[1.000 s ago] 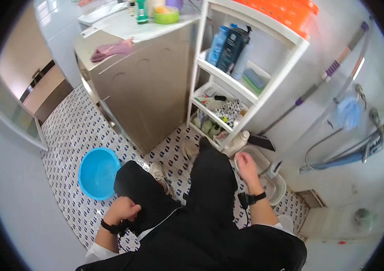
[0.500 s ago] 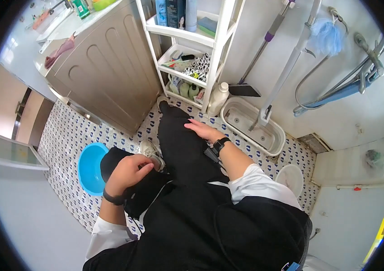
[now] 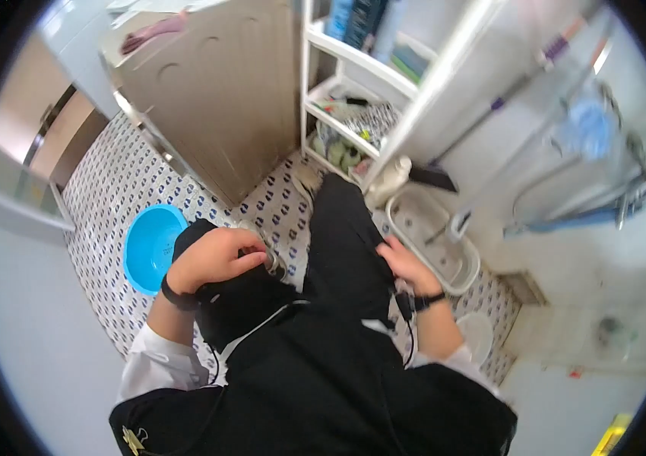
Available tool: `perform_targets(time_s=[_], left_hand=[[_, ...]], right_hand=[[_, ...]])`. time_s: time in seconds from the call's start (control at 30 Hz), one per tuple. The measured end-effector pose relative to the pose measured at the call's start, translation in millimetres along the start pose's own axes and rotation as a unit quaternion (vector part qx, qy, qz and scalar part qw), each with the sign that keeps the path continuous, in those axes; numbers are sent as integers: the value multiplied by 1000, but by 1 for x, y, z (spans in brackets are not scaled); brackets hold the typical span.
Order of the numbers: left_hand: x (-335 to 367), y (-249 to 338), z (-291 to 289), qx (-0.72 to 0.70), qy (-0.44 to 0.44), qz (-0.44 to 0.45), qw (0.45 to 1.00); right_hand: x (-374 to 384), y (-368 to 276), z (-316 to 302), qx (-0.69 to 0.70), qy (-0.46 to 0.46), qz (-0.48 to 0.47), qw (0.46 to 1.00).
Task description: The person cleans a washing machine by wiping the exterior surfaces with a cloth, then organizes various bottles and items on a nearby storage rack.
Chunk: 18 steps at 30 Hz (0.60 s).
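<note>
My left hand [image 3: 216,258] rests on my bent left knee, fingers loosely curled and the thumb apart, with nothing seen in it. Against the outer side of my right thigh lies my right hand [image 3: 413,272], its fingers slightly bent and touching the cloth of my black trousers [image 3: 342,235]. A dark watch band [image 3: 427,300] is on that wrist. Left of my left knee a round blue basin [image 3: 134,247] stands on the patterned floor. Beyond my right hand is a long pale mop tub [image 3: 414,199] with a mop head [image 3: 457,226] in it.
A white tiered shelf [image 3: 384,68] holding bottles and small items stands ahead, beside a beige cabinet [image 3: 216,99]. A white bottle [image 3: 390,181] and a black broom head [image 3: 435,177] are behind the tub. A white bucket [image 3: 478,334] sits at right; a blue bath puff [image 3: 593,128] hangs by the wall.
My right hand has slid back from the top of my right knee to the outer side of the thigh. My right leg has shifted rightward in view. The view has turned and blurred.
</note>
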State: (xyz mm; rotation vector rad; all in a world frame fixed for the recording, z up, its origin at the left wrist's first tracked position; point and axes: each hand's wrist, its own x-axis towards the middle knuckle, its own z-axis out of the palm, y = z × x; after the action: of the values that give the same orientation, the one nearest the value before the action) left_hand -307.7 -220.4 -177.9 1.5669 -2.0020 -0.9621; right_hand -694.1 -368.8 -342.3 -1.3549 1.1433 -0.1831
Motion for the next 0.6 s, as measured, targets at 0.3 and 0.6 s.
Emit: perform_targets(time_s=[0.3, 0.6], left_hand=[[106, -1, -89, -59, 144, 61, 986], [330, 36, -159, 33, 355, 112, 928]], right_hand=[[-2, -152, -64, -386, 280, -247, 844], [165, -149, -5, -366, -58, -167, 914]])
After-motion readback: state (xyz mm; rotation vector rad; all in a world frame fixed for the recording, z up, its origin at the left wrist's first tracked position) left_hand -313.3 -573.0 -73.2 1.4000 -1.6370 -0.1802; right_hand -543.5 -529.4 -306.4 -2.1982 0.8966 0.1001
